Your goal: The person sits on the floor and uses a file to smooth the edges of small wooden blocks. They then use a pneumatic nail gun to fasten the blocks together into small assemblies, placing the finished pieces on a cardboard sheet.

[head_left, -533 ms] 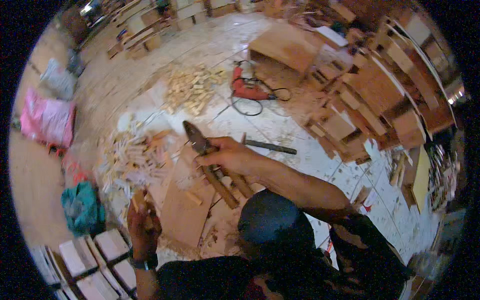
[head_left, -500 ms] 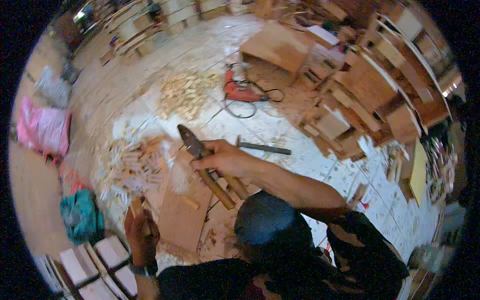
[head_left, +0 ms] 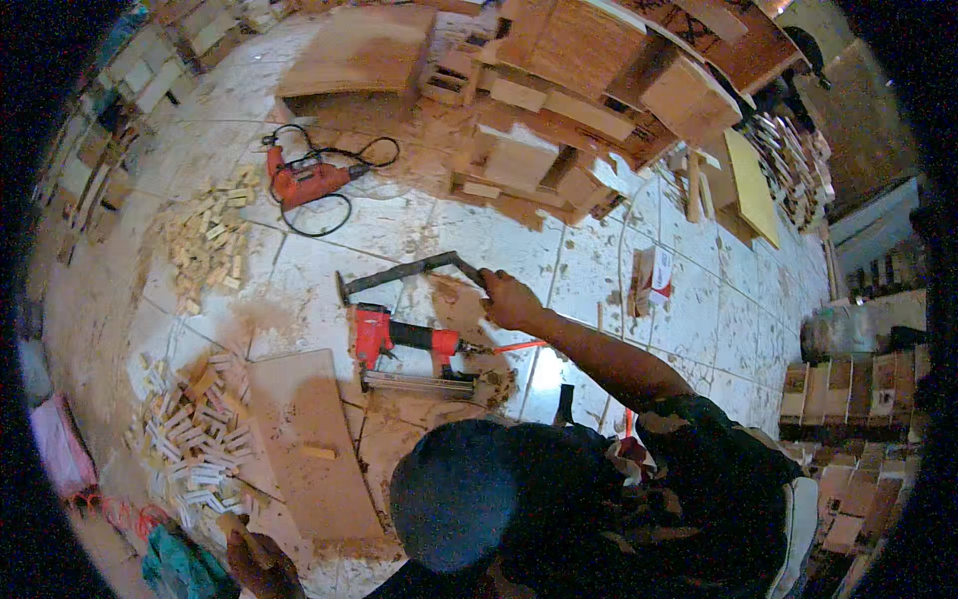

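Dark metal, that long tool [head_left: 404,272] on the floor tiles: it's a bar with a bent handle end, lying slightly slanted, and your right hand [head_left: 509,299] is clamped on the handle end with fingers curled tight round it. Your arm stretches out from lower right across the tiles to reach it.

Just below the bar sits a red nail gun [head_left: 399,344] with a black grip and a long silver magazine, an orange hose [head_left: 519,346] running off its back end. It's near the bar, not touching as far as you can see.

Your left hand [head_left: 254,559] is way down at the bottom edge, closed round a small wooden piece [head_left: 239,534], next to a flat wooden board [head_left: 309,439] with one little block on top. Left of the board there's a heap of small pale wood blocks [head_left: 190,439], and a second heap [head_left: 210,235] lies further up on the dusty floor.

A red power drill [head_left: 304,182] with a looping black cord lies above that second heap. Stacks of plywood boxes and panels [head_left: 579,110] fill the top of the view, with one yellow panel [head_left: 753,185] leaning at the right. A small cardboard packet [head_left: 654,280] with a red patch on white stands on the tiles right of your hand. A pink bag [head_left: 62,449] and teal cloth [head_left: 185,569] sit at the lower left.
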